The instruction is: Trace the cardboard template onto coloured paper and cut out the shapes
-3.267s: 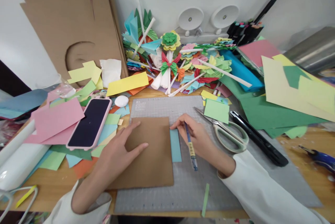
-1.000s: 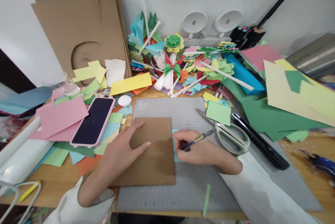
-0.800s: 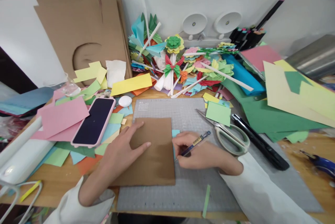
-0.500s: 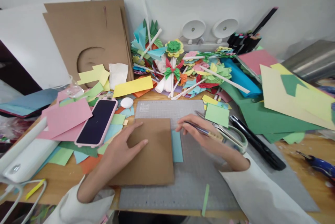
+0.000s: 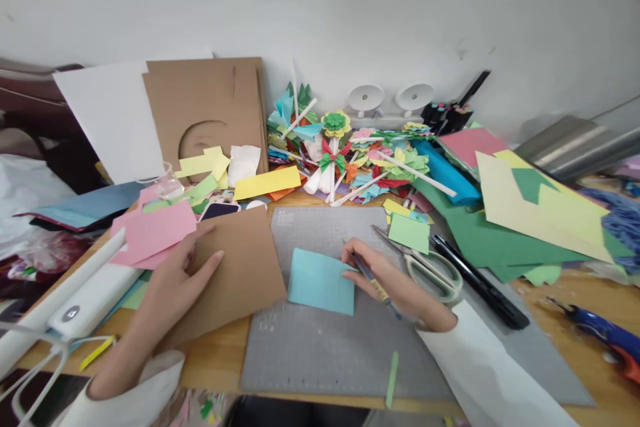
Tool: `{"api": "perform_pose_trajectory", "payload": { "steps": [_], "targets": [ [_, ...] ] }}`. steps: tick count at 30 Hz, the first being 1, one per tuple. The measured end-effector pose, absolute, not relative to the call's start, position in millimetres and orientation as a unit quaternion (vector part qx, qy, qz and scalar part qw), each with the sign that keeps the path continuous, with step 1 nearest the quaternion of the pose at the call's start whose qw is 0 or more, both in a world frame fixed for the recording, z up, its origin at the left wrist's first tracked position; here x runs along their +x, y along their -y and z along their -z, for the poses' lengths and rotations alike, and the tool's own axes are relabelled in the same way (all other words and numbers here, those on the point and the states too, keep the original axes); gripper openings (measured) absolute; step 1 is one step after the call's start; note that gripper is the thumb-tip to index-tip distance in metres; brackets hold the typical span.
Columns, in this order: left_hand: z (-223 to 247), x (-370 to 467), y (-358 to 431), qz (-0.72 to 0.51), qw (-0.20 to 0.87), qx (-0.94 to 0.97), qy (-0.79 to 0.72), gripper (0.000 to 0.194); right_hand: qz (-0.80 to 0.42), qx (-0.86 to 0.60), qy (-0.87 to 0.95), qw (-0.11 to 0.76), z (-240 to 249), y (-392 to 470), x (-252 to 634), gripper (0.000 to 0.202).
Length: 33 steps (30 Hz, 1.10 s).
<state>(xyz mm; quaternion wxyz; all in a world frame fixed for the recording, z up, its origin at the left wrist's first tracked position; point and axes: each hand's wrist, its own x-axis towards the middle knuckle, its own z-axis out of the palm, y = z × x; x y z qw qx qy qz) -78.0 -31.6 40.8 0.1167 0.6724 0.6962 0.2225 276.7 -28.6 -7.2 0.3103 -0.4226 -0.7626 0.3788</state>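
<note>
From where I stand, the left hand is spread over a brown cardboard sheet, its thumb lying on the face; I can't tell whether the hidden fingers close around the edge. The right hand grasps a pen, tucked slantwise among the fingers, and its fingertips are at the right edge of a light blue paper. Whether they touch it is hard to say.

That blue paper lies flat on the grey cutting mat, just right of the cardboard, which overlaps the mat's left side and slants over the wooden tabletop. The far end of a phone peeks out past the cardboard. Right of the working hand lie the scissors, a green slip across them, then a black cutter. A thin green strip rests on the mat's near part. On the far side, paper flowers are heaped near the wall.
</note>
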Motion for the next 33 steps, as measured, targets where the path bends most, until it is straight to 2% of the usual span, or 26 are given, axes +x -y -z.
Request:
{"api": "perform_pose_trajectory", "payload": {
  "steps": [3,7,9,11,12,15,17,20,23,26,27,30,33],
  "targets": [
    [-35,-64,25,-0.230,0.146,0.681,-0.679,0.055,-0.407,-0.437,0.689,0.410,1,28,294,0.016],
    [-24,-28,16,-0.239,0.242,0.732,-0.591,0.049,-0.440,-0.474,0.563,0.515,-13,38,308,0.026],
    [-23,-10,14,-0.244,0.255,0.755,-0.552,0.045,-0.438,-0.489,0.551,0.516,-16,43,307,0.028],
    [-28,3,14,-0.297,0.248,0.758,-0.526,0.044,-0.415,-0.497,0.578,0.497,-14,44,299,0.025],
    [-32,7,15,-0.321,0.278,0.744,-0.517,0.042,-0.403,-0.496,0.594,0.489,-11,43,293,0.023],
    [-44,13,19,-0.305,0.483,0.668,-0.477,0.045,-0.367,-0.491,0.632,0.473,-3,38,270,0.019],
    [-45,12,19,-0.259,0.552,0.647,-0.457,0.043,-0.330,-0.497,0.666,0.447,1,34,256,0.014],
    [-36,7,12,-0.240,0.509,0.684,-0.464,0.036,-0.274,-0.508,0.716,0.392,3,30,248,0.003],
    [-26,-1,0,-0.250,0.455,0.707,-0.480,0.030,-0.153,-0.516,0.789,0.297,4,29,259,0.028],
    [-18,-7,-11,-0.250,0.454,0.709,-0.478,0.030,0.012,-0.554,0.811,0.187,10,36,283,0.052],
    [-16,-8,-13,-0.250,0.464,0.706,-0.473,0.030,0.057,-0.580,0.796,0.161,13,41,293,0.050],
    [-11,-10,-16,-0.270,0.500,0.682,-0.460,0.036,0.162,-0.653,0.737,0.070,24,61,323,0.020],
    [-7,-11,-15,-0.312,0.589,0.600,-0.443,0.045,0.190,-0.670,0.717,-0.002,33,76,345,0.013]
  ]
}}
